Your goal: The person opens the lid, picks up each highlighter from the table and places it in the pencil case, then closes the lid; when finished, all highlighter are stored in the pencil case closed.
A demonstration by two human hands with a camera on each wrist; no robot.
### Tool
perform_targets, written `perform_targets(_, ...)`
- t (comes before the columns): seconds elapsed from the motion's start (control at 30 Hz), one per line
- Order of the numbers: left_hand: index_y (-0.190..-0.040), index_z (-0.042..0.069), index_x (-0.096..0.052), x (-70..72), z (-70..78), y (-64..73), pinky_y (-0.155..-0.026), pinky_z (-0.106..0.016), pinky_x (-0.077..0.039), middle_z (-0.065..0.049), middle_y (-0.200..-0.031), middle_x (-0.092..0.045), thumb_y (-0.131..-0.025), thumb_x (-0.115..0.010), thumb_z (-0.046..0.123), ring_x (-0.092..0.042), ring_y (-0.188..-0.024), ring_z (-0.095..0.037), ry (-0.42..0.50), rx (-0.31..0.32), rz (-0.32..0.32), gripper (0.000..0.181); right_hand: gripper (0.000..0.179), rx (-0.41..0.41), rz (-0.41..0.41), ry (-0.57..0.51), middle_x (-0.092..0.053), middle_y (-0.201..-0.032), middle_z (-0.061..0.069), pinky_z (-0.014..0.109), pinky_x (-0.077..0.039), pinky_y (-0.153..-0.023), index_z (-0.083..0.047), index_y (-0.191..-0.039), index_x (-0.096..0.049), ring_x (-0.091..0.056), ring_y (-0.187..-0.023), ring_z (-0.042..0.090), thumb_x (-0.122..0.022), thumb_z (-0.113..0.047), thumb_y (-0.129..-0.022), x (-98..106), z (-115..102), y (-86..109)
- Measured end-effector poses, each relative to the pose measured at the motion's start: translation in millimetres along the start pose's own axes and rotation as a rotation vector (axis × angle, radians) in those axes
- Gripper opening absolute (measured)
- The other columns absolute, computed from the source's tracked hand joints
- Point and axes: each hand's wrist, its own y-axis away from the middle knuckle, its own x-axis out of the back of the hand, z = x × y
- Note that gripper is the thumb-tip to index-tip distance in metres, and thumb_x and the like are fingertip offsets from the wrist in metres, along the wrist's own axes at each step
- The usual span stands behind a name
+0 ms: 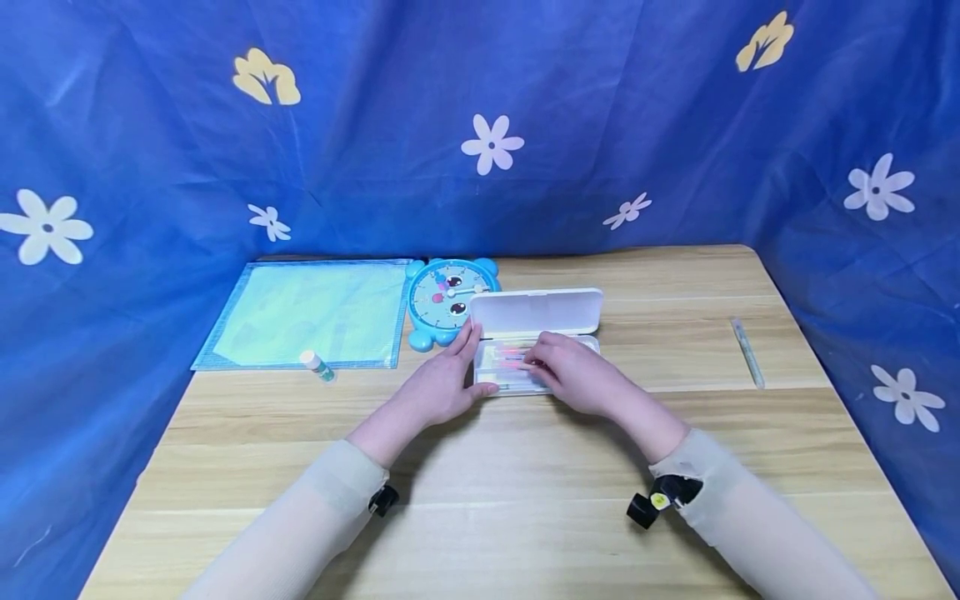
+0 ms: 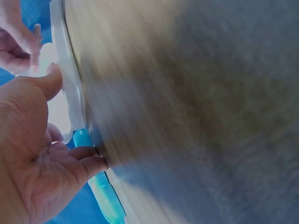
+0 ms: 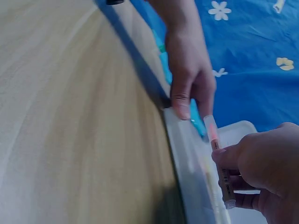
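A white pencil case (image 1: 536,312) stands with its lid raised on the table, several pens in its tray. My left hand (image 1: 442,383) holds its left end, thumb on the near rim and fingers toward the hinge side. Over the tray, my right hand (image 1: 577,372) pinches a slim pen (image 3: 222,170) between thumb and fingers. This pen has a clear end, a pink part and a printed label; it slants above the tray in the right wrist view. Behind the left hand lies a blue toy clock (image 1: 420,337) with a cartoon face, partly hidden by the lid.
A light-blue mesh-edged zip pouch (image 1: 300,308) lies flat at the back left. A small white-capped glue stick (image 1: 318,366) rests at its near edge. Far to the right lies a single pen (image 1: 747,353). A blue flowered cloth (image 1: 555,200) hangs behind the wooden table (image 1: 517,500).
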Motion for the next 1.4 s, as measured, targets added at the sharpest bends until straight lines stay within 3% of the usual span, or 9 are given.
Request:
perform_targets(0.17, -0.170, 0.007, -0.010, -1.3, -0.9, 0.0, -0.118, -0.047, -0.039, -0.014, -0.175, -0.005, -0.099, -0.071, 0.055, -0.038, -0.150, -0.038, -0.003, -0.006, 0.003, 0.105, 0.011, 0.022, -0.029, 0.045, -0.066, -0.103, 0.002, 0.041, -0.055, -0.094, -0.006, -0.110, -0.077, -0.065, -0.098, 0.020, -0.071, -0.011, -0.102, -10.6, -3.1, -3.1)
perform_targets(0.53, -0.169, 0.004, -0.010, -1.2, -1.0, 0.0, -0.119, -0.047, -0.038, -0.017, -0.175, -0.006, -0.098, -0.072, 0.055, -0.038, -0.149, -0.040, -0.012, -0.027, 0.017, 0.107, 0.008, 0.044, -0.014, 0.032, -0.066, -0.100, 0.001, 0.041, -0.054, -0.092, -0.006, -0.107, -0.077, -0.065, -0.095, 0.019, -0.073, -0.009, -0.101, -17.4, -1.2, -3.2)
perform_targets(0.77, -0.169, 0.006, -0.009, -1.6, -1.1, -0.6, -0.119, -0.047, -0.038, -0.015, -0.175, -0.004, -0.098, -0.071, 0.056, -0.038, -0.149, -0.040, -0.003, -0.020, 0.009, 0.107, 0.022, 0.005, 0.056, -0.026, -0.068, -0.104, 0.005, 0.044, -0.055, -0.090, -0.003, -0.119, -0.076, -0.065, -0.097, 0.020, -0.073, -0.015, -0.101, 6.0, 0.7, 10.2)
perform_targets(1.1, -0.170, 0.006, -0.011, -2.9, -3.9, -1.8, -0.118, -0.048, -0.039, -0.016, -0.175, -0.007, -0.098, -0.072, 0.055, -0.040, -0.148, -0.040, -0.004, -0.018, 0.013, 0.106, 0.022, -0.074, 0.205, -0.124, -0.074, -0.108, 0.011, 0.049, -0.059, -0.082, -0.001, -0.119, -0.075, -0.068, -0.095, 0.025, -0.075, -0.012, -0.100, 47.4, 26.3, 44.3)
perform_targets(1.4, -0.170, 0.008, -0.009, -2.4, -3.6, -2.2, -0.119, -0.047, -0.037, -0.014, -0.175, -0.005, -0.099, -0.070, 0.057, -0.037, -0.150, -0.039, -0.007, -0.010, 0.001, 0.106, 0.022, -0.221, 0.334, -0.065, -0.074, -0.104, 0.011, 0.044, -0.058, -0.074, 0.001, -0.117, -0.076, -0.067, -0.089, 0.021, -0.076, -0.009, -0.098, 75.0, 64.0, 93.2)
